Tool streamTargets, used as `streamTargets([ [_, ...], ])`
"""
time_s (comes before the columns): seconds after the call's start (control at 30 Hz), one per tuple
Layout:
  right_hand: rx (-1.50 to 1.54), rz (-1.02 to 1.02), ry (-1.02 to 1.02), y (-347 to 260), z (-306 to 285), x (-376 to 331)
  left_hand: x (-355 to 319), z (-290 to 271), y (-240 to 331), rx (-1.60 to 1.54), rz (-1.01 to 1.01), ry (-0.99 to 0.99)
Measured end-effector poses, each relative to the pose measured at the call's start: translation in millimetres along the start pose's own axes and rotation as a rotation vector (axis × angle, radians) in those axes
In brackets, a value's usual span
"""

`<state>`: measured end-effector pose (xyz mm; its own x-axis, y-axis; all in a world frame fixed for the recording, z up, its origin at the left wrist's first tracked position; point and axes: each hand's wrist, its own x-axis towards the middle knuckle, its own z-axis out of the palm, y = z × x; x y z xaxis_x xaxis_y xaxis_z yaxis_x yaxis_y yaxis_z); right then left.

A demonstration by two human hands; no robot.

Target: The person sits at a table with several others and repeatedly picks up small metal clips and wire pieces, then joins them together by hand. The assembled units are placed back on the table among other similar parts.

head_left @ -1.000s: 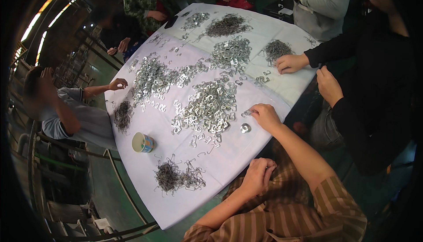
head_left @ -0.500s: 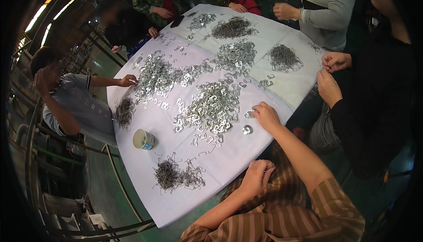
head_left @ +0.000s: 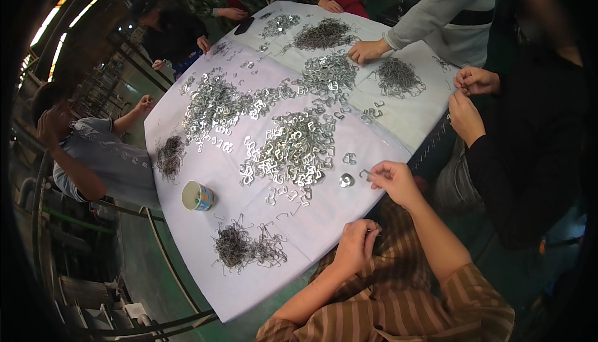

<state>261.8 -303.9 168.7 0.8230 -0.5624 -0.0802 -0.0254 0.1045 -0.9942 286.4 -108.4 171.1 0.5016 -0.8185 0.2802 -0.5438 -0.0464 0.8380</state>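
My right hand (head_left: 393,182) is closed in a pinch at the table's near right edge. Between its fingertips is a small bent metal clip (head_left: 365,174). Left of it lies a round shiny metal piece (head_left: 346,180), with a loose clip (head_left: 349,158) just beyond. My left hand (head_left: 355,245) hangs over my lap beside the table edge, fingers pinched around something too small to make out. A large pile of flat silver clips (head_left: 293,149) lies in front of my hands. Nearer the front left corner is a tangle of thin wire hooks (head_left: 232,247).
A white sheet covers the table (head_left: 324,230). A paper cup (head_left: 199,197) stands near its left side. More piles of clips (head_left: 215,105) and wire hooks (head_left: 324,33) lie farther back. Other people sit around it; one person's hand (head_left: 367,50) reaches to a far pile.
My right hand has drawn back toward the table edge with a clip pinched in it. Across the table, one person's arm has reached in; the person at left has pulled a hand back.
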Motion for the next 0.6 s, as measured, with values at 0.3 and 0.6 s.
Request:
streamTargets([
  [0.3,-0.160,0.038,-0.165,-37,1,-70,9,1,6,0.091,0.024,0.192],
  [0.6,-0.434,-0.151,-0.033,-35,14,-82,4,-1,2,0.174,0.052,0.152],
])
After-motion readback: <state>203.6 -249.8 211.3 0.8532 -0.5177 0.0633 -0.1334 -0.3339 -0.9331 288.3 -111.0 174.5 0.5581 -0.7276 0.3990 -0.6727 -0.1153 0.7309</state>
